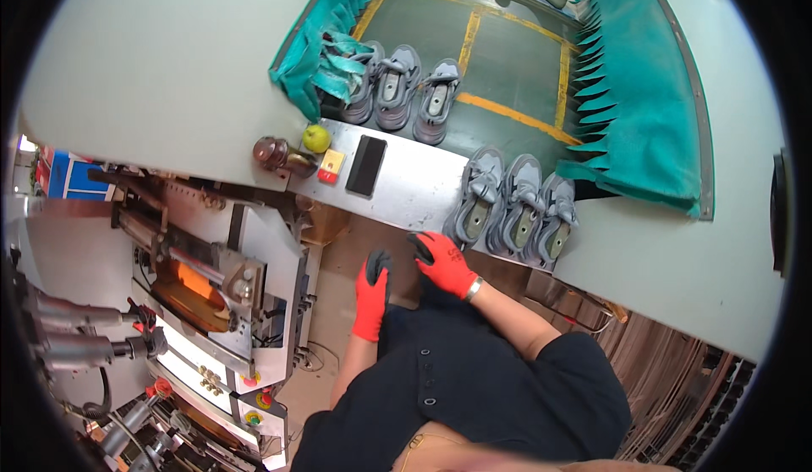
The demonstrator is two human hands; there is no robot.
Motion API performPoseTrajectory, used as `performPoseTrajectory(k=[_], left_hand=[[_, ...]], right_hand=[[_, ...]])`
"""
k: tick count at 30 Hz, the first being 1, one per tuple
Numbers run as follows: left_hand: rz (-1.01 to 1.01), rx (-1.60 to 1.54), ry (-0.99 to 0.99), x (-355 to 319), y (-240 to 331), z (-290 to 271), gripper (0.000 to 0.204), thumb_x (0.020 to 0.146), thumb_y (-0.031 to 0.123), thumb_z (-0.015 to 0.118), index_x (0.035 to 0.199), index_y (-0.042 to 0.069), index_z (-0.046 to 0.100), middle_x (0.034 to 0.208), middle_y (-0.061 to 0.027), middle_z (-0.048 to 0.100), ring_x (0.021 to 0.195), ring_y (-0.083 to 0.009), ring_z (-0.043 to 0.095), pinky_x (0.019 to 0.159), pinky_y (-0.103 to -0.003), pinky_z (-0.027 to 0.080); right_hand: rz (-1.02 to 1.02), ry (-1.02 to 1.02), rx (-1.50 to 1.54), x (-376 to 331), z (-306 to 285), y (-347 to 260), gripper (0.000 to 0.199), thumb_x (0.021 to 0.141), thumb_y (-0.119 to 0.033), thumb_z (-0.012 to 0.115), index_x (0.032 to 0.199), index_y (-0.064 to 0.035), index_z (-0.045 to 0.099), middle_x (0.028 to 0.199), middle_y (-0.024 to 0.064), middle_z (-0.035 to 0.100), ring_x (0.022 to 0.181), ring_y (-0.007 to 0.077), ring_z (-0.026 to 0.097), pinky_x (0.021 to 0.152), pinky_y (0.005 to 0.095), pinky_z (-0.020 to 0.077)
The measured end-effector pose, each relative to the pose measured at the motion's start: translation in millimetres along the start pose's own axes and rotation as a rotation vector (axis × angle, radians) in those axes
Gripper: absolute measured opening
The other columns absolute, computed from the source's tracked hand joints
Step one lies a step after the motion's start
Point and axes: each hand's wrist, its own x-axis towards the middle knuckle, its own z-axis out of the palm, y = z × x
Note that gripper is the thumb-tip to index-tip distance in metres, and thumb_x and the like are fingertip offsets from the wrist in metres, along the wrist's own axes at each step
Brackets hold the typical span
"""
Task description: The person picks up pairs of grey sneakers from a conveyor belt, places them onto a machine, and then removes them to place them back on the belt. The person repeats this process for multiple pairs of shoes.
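Shirt (474,362): dark, buttoned.
Left hand (372,290): red-gloved; cannot tell grip.
Right hand (443,265): grip apart, near grey shoes (523,186).
Table (416,172): black phone (366,166), green fruit (316,139).

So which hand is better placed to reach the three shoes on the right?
Probably the right hand: it sits closer to the nearest gray shoe, while the left hand is farther left and lower in the picture.

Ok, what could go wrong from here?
The three nearer grey shoes might get bumped off: they stand at the front edge of the metal ledge, near the right hand.
The green fruit could roll into the red-and-yellow switch block beside it.
The black phone-like slab, flat on that ledge, could get knocked.
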Motion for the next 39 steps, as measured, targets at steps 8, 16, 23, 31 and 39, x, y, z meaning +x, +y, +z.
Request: performPoseTrajectory(k=[8,16,23,31,39], left_hand=[[0.121,0.558,-0.098,206,41,106,0.069,0.094,0.017,0.073,0.154,0.001,0.043,0.151,-0.02,0.049,0.139,-0.0327,0.05,0.112,-0.04,0.044],[0.185,0.978,-0.08,382,24,179,0.112,0.08,0.045,0.085,0.161,-0.003,0.024,0.165,-0.0327,0.025,0.153,-0.0455,0.027,0.125,-0.045,0.026],[0.147,1.195,-0.207,442,29,212,0.104,0.08,0.044,0.083,0.156,-0.003,0.031,0.152,-0.0302,0.045,0.138,-0.0432,0.049,0.111,-0.046,0.044],[0.11,1.259,-0.293,397,100,201,0.081,0.079,0.041,0.08,0.142,-0.001,0.051,0.117,-0.0264,0.071,0.112,-0.0438,0.066,0.095,-0.049,0.053],[0.268,1.487,-0.492,242,70,145,0.078,0.081,0.036,0.083,0.141,0.001,0.049,0.141,-0.0211,0.058,0.122,-0.0376,0.061,0.096,-0.048,0.054]], right_hand=[[0.177,0.01,-0.449,32,-72,37,0.061,0.078,-0.032,0.08,0.134,-0.0146,0.065,0.146,0.0182,0.052,0.136,0.041,0.045,0.112,0.0638,0.0292],[0.26,0.039,-0.497,34,-43,56,0.038,0.082,-0.015,0.069,0.12,-0.0165,0.072,0.137,0.0129,0.065,0.124,0.036,0.059,0.109,0.0672,0.0354],[0.339,0.043,-0.511,34,-37,55,0.039,0.079,-0.013,0.068,0.118,-0.0179,0.073,0.133,0.0103,0.066,0.123,0.0332,0.06,0.107,0.0668,0.0372],[0.343,-0.006,-0.486,31,-47,60,0.044,0.076,-0.012,0.073,0.12,-0.0158,0.072,0.134,0.0104,0.065,0.127,0.0353,0.056,0.11,0.0657,0.0355],[0.336,0.152,-0.251,65,-75,2,0.051,0.081,-0.016,0.078,0.129,-0.0071,0.064,0.135,0.0173,0.061,0.123,0.0406,0.057,0.109,0.0526,0.0399]])
